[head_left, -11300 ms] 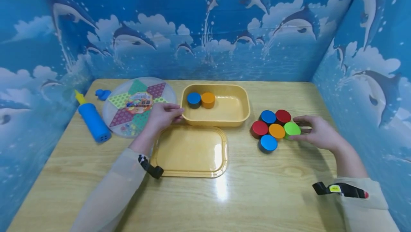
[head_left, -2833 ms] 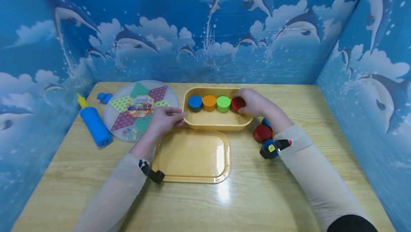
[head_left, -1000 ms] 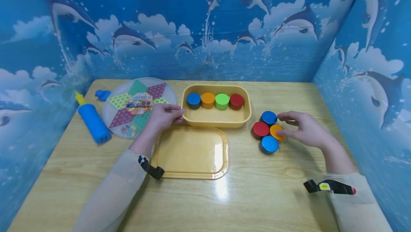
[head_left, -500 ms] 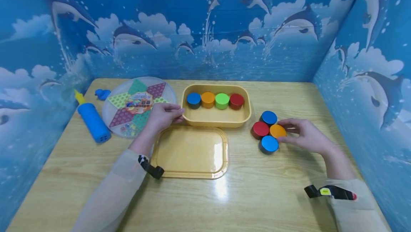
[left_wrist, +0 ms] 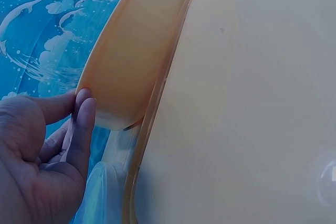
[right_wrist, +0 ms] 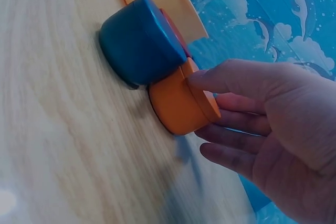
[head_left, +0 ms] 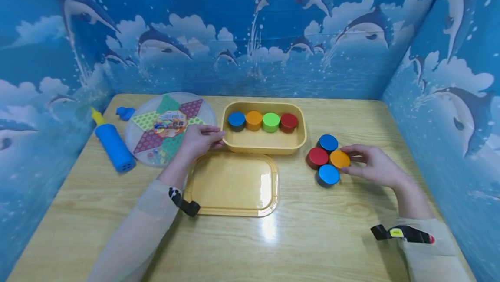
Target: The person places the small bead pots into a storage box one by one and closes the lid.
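My left hand (head_left: 199, 139) pinches the left rim of a yellow plastic box (head_left: 263, 149) between thumb and fingers. Inside the box, a blue tin (head_left: 236, 121), an orange tin (head_left: 254, 120), a green tin (head_left: 271, 122) and a dark red tin (head_left: 288, 123) stand in a row. On the table to the right, my right hand (head_left: 373, 165) holds another orange round tin (head_left: 339, 159), thumb on one side and fingers on the other. Close beside it sit a red tin (head_left: 317, 158) and two blue ones, the nearer blue tin (right_wrist: 139, 43) large in the right wrist view.
A yellow lid (head_left: 232, 184) lies flat in front of the box. At the left are a round clear-rimmed game board (head_left: 150, 143) with star-shaped coloured sections, a blue hand pump (head_left: 114, 148) with a yellow nozzle, and a small blue toy (head_left: 125, 113). Dolphin-print cloth (head_left: 234, 73) walls the table's back and sides.
The green and dark red tins went from the right-hand cluster into the box. My right hand came back to the cluster and took hold of its orange tin. The left hand stayed at the rim.
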`<state>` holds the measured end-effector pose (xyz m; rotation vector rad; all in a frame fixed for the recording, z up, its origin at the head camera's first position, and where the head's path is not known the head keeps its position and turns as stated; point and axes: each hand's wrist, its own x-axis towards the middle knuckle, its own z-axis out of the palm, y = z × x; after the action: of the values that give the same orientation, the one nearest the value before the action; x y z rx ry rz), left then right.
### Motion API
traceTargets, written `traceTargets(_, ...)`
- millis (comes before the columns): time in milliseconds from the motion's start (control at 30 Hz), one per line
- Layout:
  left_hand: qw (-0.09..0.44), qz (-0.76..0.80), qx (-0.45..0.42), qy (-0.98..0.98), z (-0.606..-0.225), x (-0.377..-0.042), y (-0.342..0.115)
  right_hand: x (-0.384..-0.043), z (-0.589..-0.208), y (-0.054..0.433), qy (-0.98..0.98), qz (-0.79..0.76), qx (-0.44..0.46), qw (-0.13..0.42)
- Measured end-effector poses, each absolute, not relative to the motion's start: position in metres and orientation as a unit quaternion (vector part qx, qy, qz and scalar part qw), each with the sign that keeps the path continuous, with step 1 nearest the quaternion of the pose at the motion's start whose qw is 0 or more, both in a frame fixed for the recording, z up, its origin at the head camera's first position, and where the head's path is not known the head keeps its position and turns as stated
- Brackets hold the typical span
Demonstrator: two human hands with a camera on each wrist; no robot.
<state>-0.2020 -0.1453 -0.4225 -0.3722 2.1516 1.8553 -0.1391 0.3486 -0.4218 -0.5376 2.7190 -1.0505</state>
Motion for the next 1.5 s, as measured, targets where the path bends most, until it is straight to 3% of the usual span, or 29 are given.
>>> traceTargets(500, 0.136, 0.645, -0.129, 0.741, -0.423, -0.202, -0.144, -0.136, -0.434, 0.35, 0.924, -0.344, -0.149, 0.081)
traceTargets(967, 0.137, 0.648, -0.122, 0.739, -0.423, -0.201, -0.146, -0.142, -0.39, 0.346, 0.922, -0.337, -0.177, 0.065)
traceTargets(1500, 0.14, 0.645, -0.123, 0.741, -0.422, -0.201, -0.147, -0.168, -0.362, 0.3, 0.916, -0.332, -0.217, 0.059)
